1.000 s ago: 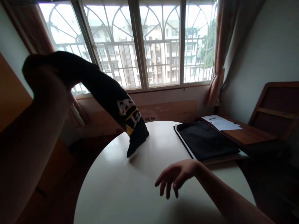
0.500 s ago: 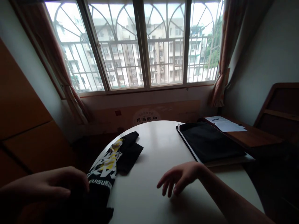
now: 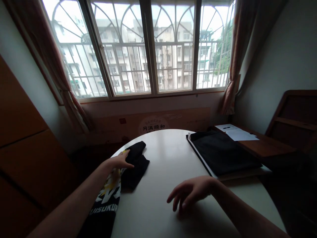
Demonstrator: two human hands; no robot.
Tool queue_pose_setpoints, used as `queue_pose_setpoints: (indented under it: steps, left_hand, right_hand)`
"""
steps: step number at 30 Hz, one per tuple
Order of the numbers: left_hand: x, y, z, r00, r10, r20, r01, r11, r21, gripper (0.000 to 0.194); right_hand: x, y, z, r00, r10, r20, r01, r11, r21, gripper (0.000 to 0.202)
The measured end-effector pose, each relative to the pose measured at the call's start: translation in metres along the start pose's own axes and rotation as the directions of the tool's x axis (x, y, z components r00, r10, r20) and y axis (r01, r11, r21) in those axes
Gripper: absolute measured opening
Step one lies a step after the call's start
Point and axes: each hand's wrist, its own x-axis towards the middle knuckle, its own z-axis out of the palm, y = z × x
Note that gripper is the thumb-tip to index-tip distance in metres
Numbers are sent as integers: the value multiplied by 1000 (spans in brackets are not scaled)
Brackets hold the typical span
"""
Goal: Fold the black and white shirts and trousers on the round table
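A black T-shirt (image 3: 135,175) with a white and yellow print lies along the left side of the round white table (image 3: 158,165), part of it over the edge. My left hand (image 3: 121,161) rests on its upper part near the sleeve, fingers spread, thumb pointing right. Whether the fingertips press the cloth I cannot tell. Above the middle right of the table hangs my right hand (image 3: 190,193), fingers loosely bent and apart, with nothing in it.
Folded black cloth (image 3: 223,152) lies on a flat white-edged piece at the table's right. Beyond it, papers (image 3: 237,132) and a dark pen-like object sit on a wooden desk (image 3: 269,143). A barred window (image 3: 148,49) with curtains (image 3: 230,96) fills the far wall.
My left hand has moved forward and right, from the shirt's near end to its upper part. My right hand stays nearly in place. The shirt's near end has shifted slightly.
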Motion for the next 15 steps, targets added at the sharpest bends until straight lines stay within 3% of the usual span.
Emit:
queue_pose_setpoints:
  steps: [2,4,6,9,12,15]
  left_hand:
    - [11,3,13,999,39,13,-39,999,12,102]
    - [18,4,22,998,57,2,-57,998,40,80]
    - [23,2,29,997,60,-49,-57,997,58,57]
    - [34,-5,35,987,45,-156,-41,999,26,44]
    - [53,-14,30,968,2,-250,-30,994,-108,44]
    - [79,-22,14,950,-59,-306,-45,946,-320,45]
  right_hand:
    - [3,4,-5,1000,10,6,-10,1000,4,74]
    - [6,8,-10,1000,17,6,-17,1000,20,73]
    - [10,11,-14,1000,23,-9,-23,999,37,71]
    - [15,17,-19,999,20,-48,-15,995,95,67]
    - [20,22,-23,997,5,-73,10,978,206,69]
    - [23,26,-25,996,-6,-85,29,962,271,68]
